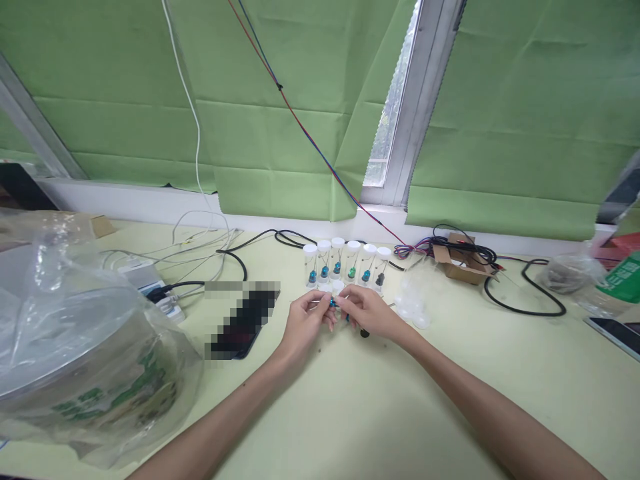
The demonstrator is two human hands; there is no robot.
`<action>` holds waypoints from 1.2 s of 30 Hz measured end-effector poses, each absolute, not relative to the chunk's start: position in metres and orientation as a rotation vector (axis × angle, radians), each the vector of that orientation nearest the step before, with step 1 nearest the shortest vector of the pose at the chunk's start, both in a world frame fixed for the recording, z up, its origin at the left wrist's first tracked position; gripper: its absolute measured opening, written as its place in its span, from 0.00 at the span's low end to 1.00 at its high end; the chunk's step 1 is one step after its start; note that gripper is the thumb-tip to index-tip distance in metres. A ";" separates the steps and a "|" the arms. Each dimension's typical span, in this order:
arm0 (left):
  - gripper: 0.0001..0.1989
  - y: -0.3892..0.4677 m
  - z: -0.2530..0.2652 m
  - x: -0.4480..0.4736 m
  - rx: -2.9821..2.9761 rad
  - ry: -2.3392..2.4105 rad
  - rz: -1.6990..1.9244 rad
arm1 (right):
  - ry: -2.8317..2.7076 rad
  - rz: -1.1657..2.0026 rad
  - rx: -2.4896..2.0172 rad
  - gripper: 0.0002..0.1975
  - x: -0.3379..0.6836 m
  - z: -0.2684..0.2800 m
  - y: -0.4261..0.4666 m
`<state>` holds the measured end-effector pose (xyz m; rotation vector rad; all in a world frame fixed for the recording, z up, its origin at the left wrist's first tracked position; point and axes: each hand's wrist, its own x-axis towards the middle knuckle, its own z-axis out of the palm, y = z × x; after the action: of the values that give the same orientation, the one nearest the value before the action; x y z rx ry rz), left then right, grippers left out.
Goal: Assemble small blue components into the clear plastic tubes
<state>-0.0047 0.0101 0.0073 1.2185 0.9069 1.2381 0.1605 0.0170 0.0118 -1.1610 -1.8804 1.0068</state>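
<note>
My left hand (304,321) and my right hand (371,312) meet near the middle of the table, fingertips pinched together. Between them is a small shiny blue piece (332,302), partly hidden by the fingers; a thin rod seems to run from it along the left fingers. Just behind my hands stands a row of several clear vials (353,263) with white caps. Each holds a small blue, green or dark piece with a thin wire. Another white cap (337,287) shows right behind my fingertips. A small black round thing (365,333) lies under my right hand.
Left of my hands lies a dark phone (250,327), partly pixelated. A large plastic-wrapped tub (100,373) fills the left side, near a power strip (173,310). Clear plastic pieces (414,307) lie to the right. Behind are a cardboard box (463,267) and black cables (525,310).
</note>
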 end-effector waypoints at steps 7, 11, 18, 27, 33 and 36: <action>0.16 0.011 0.006 -0.005 1.201 0.911 1.239 | -1.831 1.026 -1.102 0.13 0.161 0.010 0.018; 0.15 0.009 0.008 -0.004 1.201 0.898 1.239 | -1.835 1.048 -1.105 0.10 0.160 0.011 0.017; 0.15 0.008 0.009 -0.004 1.209 0.901 1.231 | -1.922 0.946 -1.132 0.18 0.159 0.015 0.016; 0.15 0.011 0.006 -0.005 1.203 0.889 1.238 | -1.830 1.058 -1.100 0.13 0.160 0.008 0.019; 0.15 0.010 0.007 -0.004 1.211 0.886 1.235 | -1.841 1.040 -1.083 0.11 0.160 0.009 0.018; 0.15 0.009 0.007 -0.004 1.219 0.879 1.230 | -1.859 1.025 -1.098 0.13 0.159 0.012 0.017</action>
<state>-0.0039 0.0092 0.0074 1.2189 0.8792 1.2298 0.1594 0.0170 0.0116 -1.0980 -1.8587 1.0248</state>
